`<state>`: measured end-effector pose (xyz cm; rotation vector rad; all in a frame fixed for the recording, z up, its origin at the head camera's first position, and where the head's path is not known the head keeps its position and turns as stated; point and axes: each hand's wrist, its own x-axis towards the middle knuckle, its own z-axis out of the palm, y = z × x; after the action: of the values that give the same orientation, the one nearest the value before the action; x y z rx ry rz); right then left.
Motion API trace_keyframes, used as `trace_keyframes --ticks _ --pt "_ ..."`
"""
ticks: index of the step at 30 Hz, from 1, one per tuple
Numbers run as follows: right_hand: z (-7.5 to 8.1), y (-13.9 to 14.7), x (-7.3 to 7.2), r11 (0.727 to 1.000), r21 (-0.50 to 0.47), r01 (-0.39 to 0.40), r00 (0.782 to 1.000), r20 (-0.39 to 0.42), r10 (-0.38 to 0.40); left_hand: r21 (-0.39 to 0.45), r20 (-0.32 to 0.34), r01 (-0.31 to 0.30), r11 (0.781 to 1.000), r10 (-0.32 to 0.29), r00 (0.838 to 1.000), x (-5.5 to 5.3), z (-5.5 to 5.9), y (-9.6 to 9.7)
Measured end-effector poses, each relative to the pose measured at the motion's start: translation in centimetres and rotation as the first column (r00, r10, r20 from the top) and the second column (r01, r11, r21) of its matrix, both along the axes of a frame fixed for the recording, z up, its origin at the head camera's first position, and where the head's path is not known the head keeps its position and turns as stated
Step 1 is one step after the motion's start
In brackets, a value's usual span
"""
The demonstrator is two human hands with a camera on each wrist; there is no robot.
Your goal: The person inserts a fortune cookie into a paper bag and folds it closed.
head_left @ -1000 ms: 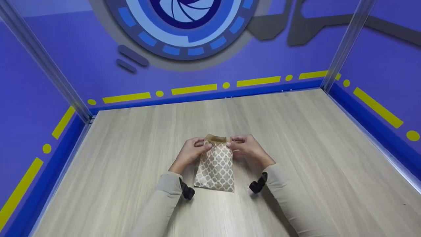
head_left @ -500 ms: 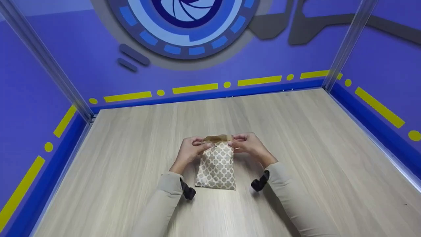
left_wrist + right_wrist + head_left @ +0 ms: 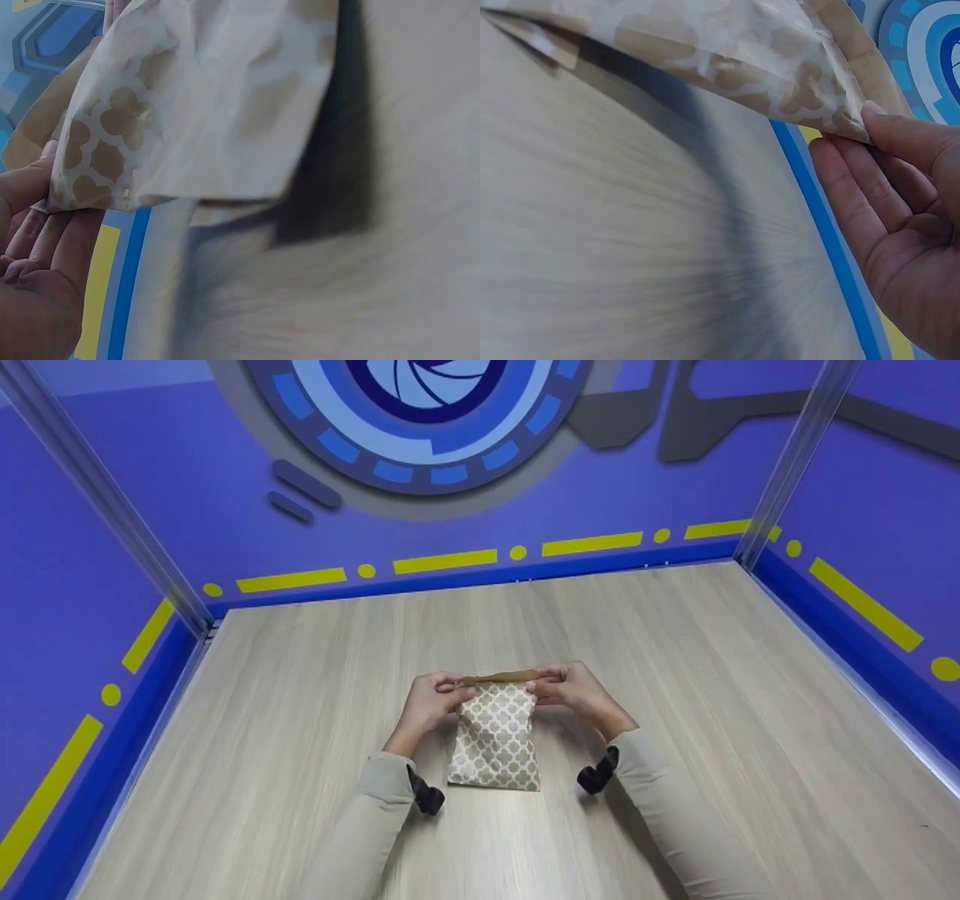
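Note:
A small paper bag (image 3: 496, 739) with a white and tan lattice print stands out in the middle of the head view, its bottom edge toward the person. Along its top runs a plain brown strip (image 3: 499, 678), drawn nearly straight. My left hand (image 3: 427, 705) pinches the upper left corner between thumb and fingers. At the upper right corner my right hand (image 3: 581, 694) does the same. Both wrist views show the thumb on the printed face and the fingers behind, with the bag's upper part (image 3: 112, 142) raised off the table and the brown strip (image 3: 866, 56) beyond it.
Pale wood-grain tabletop (image 3: 315, 720) lies under and around the bag. Blue-purple panels (image 3: 450, 536) with yellow dashes rise at the back and both sides, joined by metal corner posts (image 3: 795, 457). A black wrist camera (image 3: 427, 795) hangs at each beige sleeve cuff.
The gaping brown mouth of the bag has flattened into a narrow, straighter strip. My hands have drawn slightly apart, the right one shifting a little rightward, both keeping their pinch.

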<state>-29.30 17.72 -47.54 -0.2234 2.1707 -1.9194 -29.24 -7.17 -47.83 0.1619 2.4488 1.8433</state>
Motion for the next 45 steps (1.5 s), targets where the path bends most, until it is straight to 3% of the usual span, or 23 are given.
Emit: trace_keyframes --ticks 6,9,17,22,29,37,45 --pt "0.0 0.5 -0.2 0.998 0.008 -0.063 0.998 -0.02 0.064 -0.011 -0.012 0.051 0.999 -0.051 0.999 0.0 -0.1 -0.2" --pt "1.0 0.5 0.3 0.995 0.022 -0.101 0.994 -0.028 0.102 -0.002 -0.015 0.106 0.994 -0.106 0.994 0.2 0.3 -0.4" --pt "0.1 1.5 -0.3 0.975 -0.037 -0.219 0.975 -0.051 0.217 0.001 -0.107 0.241 0.97 -0.24 0.965 -0.2 -0.3 -1.0" --pt "0.5 1.8 -0.2 0.963 -0.033 -0.267 0.962 -0.068 0.264 0.044 -0.105 0.29 0.956 -0.285 0.953 -0.1 -0.1 -1.2" --pt "1.9 1.6 0.8 0.966 0.034 -0.257 0.96 -0.11 0.259 0.075 -0.071 0.314 0.946 -0.309 0.948 -0.1 0.3 -1.4" --pt "2.2 1.5 1.1 0.961 0.113 -0.253 0.943 -0.193 0.271 0.061 -0.048 0.302 0.951 -0.299 0.953 1.4 2.3 -1.3" --pt "2.3 1.5 1.2 0.957 0.152 -0.245 0.937 -0.215 0.275 0.088 -0.044 0.283 0.955 -0.28 0.959 1.2 1.9 -1.2"
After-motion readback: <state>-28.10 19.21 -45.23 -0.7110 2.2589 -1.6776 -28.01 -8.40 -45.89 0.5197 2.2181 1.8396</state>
